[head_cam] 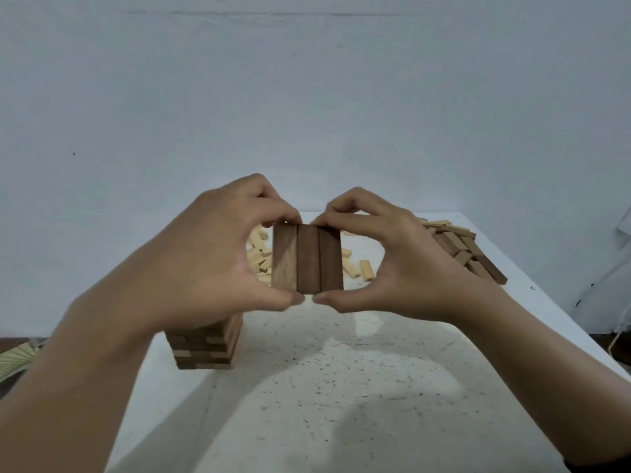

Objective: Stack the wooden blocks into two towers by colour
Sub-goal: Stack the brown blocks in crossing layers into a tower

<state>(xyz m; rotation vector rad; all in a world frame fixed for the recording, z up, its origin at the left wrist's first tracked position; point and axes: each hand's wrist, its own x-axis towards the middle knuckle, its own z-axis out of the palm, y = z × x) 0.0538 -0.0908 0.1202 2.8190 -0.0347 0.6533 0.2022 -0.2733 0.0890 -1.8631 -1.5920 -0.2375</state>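
Observation:
Three dark brown wooden blocks [307,259] are held side by side in the air above the table, long sides touching. My left hand [218,254] pinches them at their left, thumb under the near end and fingers over the far end. My right hand [392,257] pinches them the same way from the right. Below my left hand stands a tower of mostly dark blocks [205,346], its top hidden by my wrist. Loose light blocks [355,268] lie on the table behind the held ones. A heap of dark blocks [474,256] lies at the far right.
The white speckled table [341,387] runs to a far edge against a pale wall. More light blocks [444,227] top the right heap. A cable hangs past the table's right side. A ribbed greenish object [17,356] lies beyond the left edge.

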